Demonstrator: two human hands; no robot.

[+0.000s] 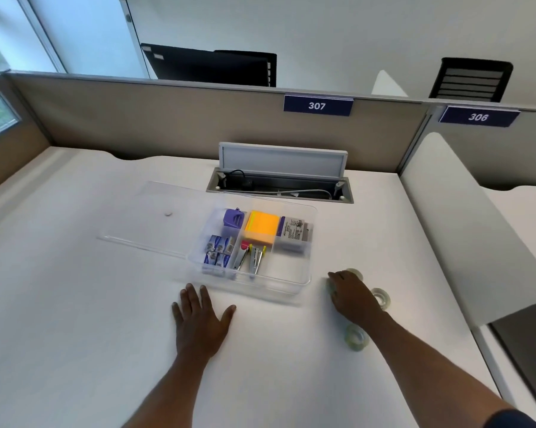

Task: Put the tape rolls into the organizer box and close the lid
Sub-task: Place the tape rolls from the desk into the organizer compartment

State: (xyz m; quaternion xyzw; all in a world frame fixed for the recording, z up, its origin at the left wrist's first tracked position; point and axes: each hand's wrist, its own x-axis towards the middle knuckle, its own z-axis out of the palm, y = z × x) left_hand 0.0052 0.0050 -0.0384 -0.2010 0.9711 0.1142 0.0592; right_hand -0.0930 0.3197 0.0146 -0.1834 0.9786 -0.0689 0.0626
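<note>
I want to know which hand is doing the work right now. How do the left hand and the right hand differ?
The left hand lies flat on the table, fingers spread, touching no object; the right hand is arched over the tape rolls. The left hand sits just in front of the organizer box; the right hand is off the box's right side. Both are bare and palm down.

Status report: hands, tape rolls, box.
Left hand flat on desk, empty. Right hand on tape rolls, grip unclear. Organizer box open, lid alongside. Nothing blocking.
</note>
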